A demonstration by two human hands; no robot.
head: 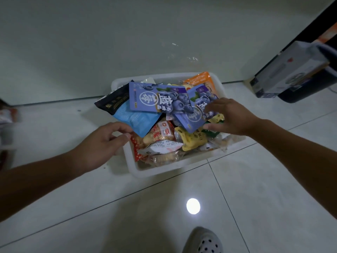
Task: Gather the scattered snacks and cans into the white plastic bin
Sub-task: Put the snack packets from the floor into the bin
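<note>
White plastic bin (160, 171): on the floor tiles, heaped past its rim.
Right hand (230, 118): spread open, flat on a blueberry pouch (196, 114), gripping nothing.
Left hand (104, 143): half-curled, empty, beside the bin's left rim.
Advice: press pouches flat; brace the rim.

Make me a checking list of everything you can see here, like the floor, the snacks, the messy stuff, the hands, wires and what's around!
Surface: pale tiled floor, glossy, with a bright lamp reflection.
Job's things: white plastic bin on the floor by the wall, heaped with snack packets; two blueberry pouches on top, a light blue pouch and a black pouch hanging over the left rim. No cans seen.
Clutter: blurred packets at the far left edge.
Hands: left hand at the bin's left rim, fingers curled, holding nothing; right hand spread over the right blueberry pouch.
Cables: nothing seen.
Surroundings: plain wall, boxes at right, a spotted shoe below.
</note>
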